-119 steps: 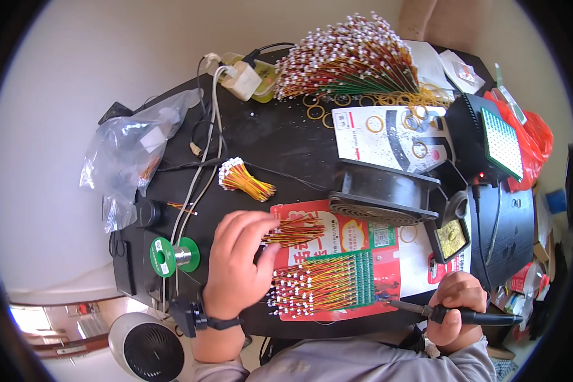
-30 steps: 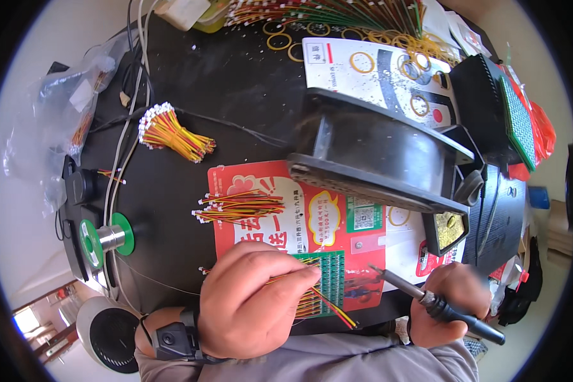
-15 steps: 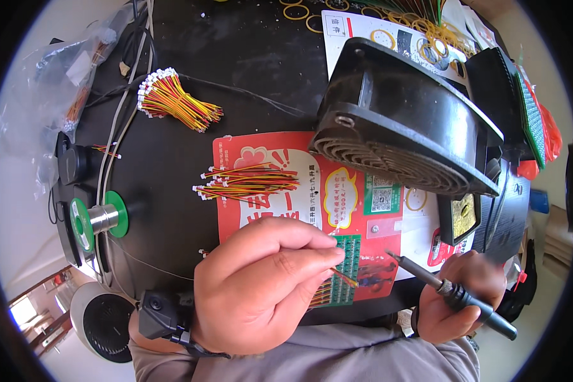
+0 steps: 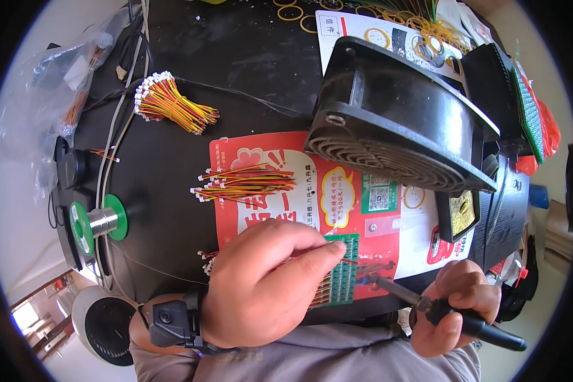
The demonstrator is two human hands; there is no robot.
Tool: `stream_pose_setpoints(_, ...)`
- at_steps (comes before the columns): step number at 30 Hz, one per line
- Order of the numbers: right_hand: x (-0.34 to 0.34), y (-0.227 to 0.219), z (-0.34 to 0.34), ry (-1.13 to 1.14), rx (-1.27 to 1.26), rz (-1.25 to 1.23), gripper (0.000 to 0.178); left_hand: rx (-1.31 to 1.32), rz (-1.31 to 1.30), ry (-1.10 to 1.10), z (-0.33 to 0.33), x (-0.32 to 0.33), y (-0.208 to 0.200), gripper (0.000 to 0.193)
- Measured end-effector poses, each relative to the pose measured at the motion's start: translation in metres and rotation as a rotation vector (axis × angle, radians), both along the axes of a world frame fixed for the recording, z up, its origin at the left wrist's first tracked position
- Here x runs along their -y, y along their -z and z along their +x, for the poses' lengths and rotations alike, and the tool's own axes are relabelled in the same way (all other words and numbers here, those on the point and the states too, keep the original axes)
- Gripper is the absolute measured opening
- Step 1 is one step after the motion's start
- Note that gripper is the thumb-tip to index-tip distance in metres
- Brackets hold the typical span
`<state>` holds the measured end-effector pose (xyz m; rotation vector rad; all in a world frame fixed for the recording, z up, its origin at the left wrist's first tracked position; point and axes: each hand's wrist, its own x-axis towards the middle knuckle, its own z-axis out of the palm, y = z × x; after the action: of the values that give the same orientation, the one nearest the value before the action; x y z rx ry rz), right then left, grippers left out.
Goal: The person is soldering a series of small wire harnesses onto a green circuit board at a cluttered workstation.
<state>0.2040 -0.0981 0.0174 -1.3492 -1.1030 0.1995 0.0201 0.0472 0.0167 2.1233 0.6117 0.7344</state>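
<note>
My left hand (image 4: 270, 286) is closed in a pinch over a green circuit board (image 4: 344, 290), with a short wire lead (image 4: 348, 260) between thumb and forefinger. The lead's reddish end pokes out past the thumb; a small whitish bit shows above the fingertips. Most of the lead is hidden by the hand. Several wires lie in a row along the board's left part. My right hand (image 4: 449, 312) grips a soldering iron (image 4: 401, 293) by its black handle. Its tip points left, close to the board's right edge; whether it touches anything cannot be made out.
A black fan (image 4: 395, 121) stands beyond my hands, beside a framed yellow sponge (image 4: 463, 216). Wire leads (image 4: 248, 183) lie on a red printed sheet (image 4: 226, 149), with a larger bundle (image 4: 175, 105) farther left. A solder spool (image 4: 102, 223) stands left, near cables.
The soldering iron has come left, its tip now nearer the board. My left hand has turned slightly, and the lead's free end has swung upward. The whole view has shifted a little.
</note>
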Motion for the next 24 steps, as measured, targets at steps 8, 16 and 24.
stream_pose_setpoints(8, -0.005, 0.015, 0.003, 0.035, 0.089, 0.076, 0.038, -0.143, 0.195, 0.052, 0.003, 0.003, 0.013, 0.031)
stream_pose_setpoints(16, -0.001, 0.018, 0.008, -0.003, 0.065, 0.059, 0.036, -0.044, 0.161, 0.005, 0.002, 0.004, 0.005, 0.028)
stream_pose_setpoints(24, 0.003, 0.014, 0.01, -0.118, 0.11, -0.041, 0.035, -0.053, 0.155, 0.017, 0.0, 0.01, 0.005, 0.029)
